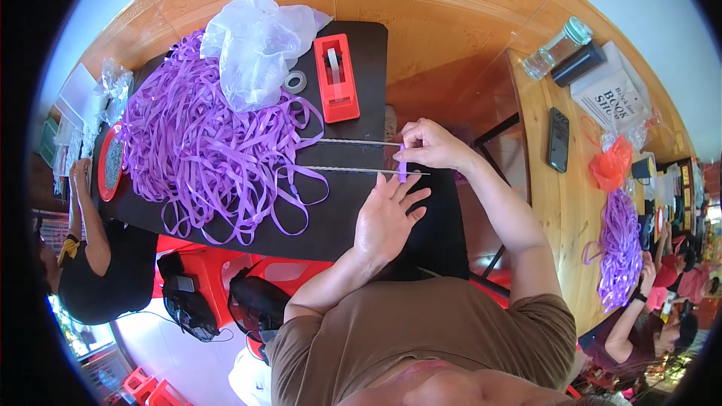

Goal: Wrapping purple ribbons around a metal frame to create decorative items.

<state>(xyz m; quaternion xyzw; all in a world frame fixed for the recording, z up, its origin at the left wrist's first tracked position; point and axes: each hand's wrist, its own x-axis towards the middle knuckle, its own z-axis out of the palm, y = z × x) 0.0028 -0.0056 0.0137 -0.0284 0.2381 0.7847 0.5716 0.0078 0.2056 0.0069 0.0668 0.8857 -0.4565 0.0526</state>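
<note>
Two thin metal rods [353, 171] stick out side by side past the right edge of the dark table. A short length of purple ribbon [402, 173] spans them near their free ends. My right hand [430, 144] pinches this ribbon between thumb and fingers, by the far rod. Below the near rod, my left hand [387, 218] is turned palm up with its fingers spread, the tips close to the ribbon's lower end. Whether they touch it I cannot tell. To the left lies a big heap of loose purple ribbon loops [210, 143], some trailing over the rods.
On the dark table [346, 214] are a red tape dispenser [337, 83], a tape roll [295, 81] and a clear plastic bag [252, 45]. A co-worker's hand [79, 173] is near a red tray [110, 162]. The wooden table [549, 203] at right holds a phone [557, 140], bottles and ribbon.
</note>
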